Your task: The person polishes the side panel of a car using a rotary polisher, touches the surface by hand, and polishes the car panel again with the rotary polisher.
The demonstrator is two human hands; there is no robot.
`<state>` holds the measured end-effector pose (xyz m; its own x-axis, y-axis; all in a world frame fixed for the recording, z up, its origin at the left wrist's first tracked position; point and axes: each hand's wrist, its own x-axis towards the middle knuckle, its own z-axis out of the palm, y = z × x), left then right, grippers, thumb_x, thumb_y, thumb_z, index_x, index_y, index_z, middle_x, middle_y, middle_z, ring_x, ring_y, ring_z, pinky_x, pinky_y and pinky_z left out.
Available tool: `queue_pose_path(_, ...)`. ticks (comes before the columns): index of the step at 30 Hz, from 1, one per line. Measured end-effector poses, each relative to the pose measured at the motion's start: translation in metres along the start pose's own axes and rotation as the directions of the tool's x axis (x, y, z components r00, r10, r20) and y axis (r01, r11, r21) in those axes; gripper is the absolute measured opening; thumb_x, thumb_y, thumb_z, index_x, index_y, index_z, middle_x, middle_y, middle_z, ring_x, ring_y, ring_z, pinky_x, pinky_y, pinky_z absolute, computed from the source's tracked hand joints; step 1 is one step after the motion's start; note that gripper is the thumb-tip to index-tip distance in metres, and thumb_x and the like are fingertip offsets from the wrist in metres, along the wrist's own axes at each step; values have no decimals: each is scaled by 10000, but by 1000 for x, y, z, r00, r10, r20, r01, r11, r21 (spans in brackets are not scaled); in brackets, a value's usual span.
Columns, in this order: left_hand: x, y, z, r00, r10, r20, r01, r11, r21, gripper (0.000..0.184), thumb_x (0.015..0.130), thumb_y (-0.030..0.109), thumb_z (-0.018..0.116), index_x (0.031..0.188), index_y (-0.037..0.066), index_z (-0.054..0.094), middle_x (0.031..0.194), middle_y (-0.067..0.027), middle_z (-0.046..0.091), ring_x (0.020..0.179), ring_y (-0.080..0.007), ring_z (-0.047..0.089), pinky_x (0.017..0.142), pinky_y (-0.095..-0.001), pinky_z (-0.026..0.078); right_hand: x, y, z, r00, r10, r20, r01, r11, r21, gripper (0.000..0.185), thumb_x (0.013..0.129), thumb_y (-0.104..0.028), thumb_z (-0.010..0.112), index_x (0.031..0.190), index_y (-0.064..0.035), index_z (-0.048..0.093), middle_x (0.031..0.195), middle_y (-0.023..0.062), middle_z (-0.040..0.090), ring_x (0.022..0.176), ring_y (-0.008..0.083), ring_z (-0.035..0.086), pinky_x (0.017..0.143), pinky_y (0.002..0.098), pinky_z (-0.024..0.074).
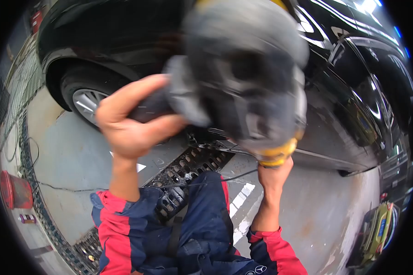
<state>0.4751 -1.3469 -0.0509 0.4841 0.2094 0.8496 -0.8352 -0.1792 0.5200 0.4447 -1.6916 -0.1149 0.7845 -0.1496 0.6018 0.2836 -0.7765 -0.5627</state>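
My left hand [126,128]: wrapped round the dark side handle [147,106].
Power tool [243,91]: blurred, raised before me, in front of the black car [105,32].
Badge [260,269]: ringed star on my work clothes [202,215].
My right hand [275,174]: grasping the tool's yellow end [280,153].

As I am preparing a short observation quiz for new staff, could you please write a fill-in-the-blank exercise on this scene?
1. The left hand grips the side ____ of the tool.
2. The part of the tool just above the right hand is ____ in colour.
3. The car behind the tool is ____ in colour.
4. The bucket near the picture's left edge is ____ in colour.

Missing words: handle; yellow; black; red.
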Motion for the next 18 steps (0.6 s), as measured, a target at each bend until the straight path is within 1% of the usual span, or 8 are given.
queue_pose_path(1,-8,-3,-14,994,-101,-41,99,994,-39,577,698,104,1001,1215,-45,793,1070,-114,826,910,-159,768,840,-302,614,6,-14,1,999,-36,35,36,999,0,487,768,-100,930,1221,-22,771,1228,166,789,1113,339,784,986,381,592)
queue_pose_path(5,-21,-30,-57,980,-89,-177,90,996,-2,424,804,47,860,1202,-72,771,1013,-42,773,864,-114,699,831,-249,551,17,-42,13,983,-181,28,179,982,53,548,762,-123,936,1271,-35,752,1275,183,764,1137,367,772,988,405,604)
queue_pose_path(6,-24,-31,-70,993,-106,-61,105,994,-17,434,959,197,853,1250,-98,722,1214,-91,764,1112,-174,701,1041,-322,512,17,-45,13,985,-163,60,160,986,53,551,758,-119,934,1271,-37,749,1268,179,763,1133,370,771,979,405,606)
queue_pose_path(7,-25,-35,-72,991,-84,-106,78,995,-56,398,976,179,842,1247,-90,728,1223,-99,766,1111,-184,710,1044,-334,521,17,-46,12,985,-144,94,140,989,53,554,754,-116,931,1270,-38,747,1260,175,763,1129,373,770,969,405,608)
queue_pose_path(11,-19,-18,-54,993,-102,-67,104,994,28,431,934,225,875,1197,-86,736,1151,-62,760,1042,-142,687,984,-286,505,11,-38,1,994,-68,86,65,997,34,540,751,-104,927,1259,-42,753,1246,165,766,1131,366,770,968,402,604)
queue_pose_path(12,-12,-6,-31,985,-114,-132,128,987,101,470,795,100,871,1223,-67,769,992,-6,747,873,-86,647,832,-238,517,9,-31,-3,996,-63,55,60,996,69,533,753,-96,922,1256,-41,755,1245,163,767,1134,365,769,975,398,601)
queue_pose_path(15,-6,25,11,977,-212,-9,211,972,101,514,763,44,913,1240,-76,765,1034,-53,787,885,-107,700,820,-262,562,-2,-7,-25,999,-8,41,3,993,121,501,766,-58,893,1248,-34,760,1239,158,776,1142,359,771,993,383,589)
queue_pose_path(18,8,56,52,976,-153,155,131,981,144,567,708,18,990,1226,-56,774,1027,-108,819,901,-140,751,824,-293,602,-20,17,-42,987,158,38,-161,980,116,362,741,31,811,1101,4,772,1033,184,813,996,323,807,890,353,585)
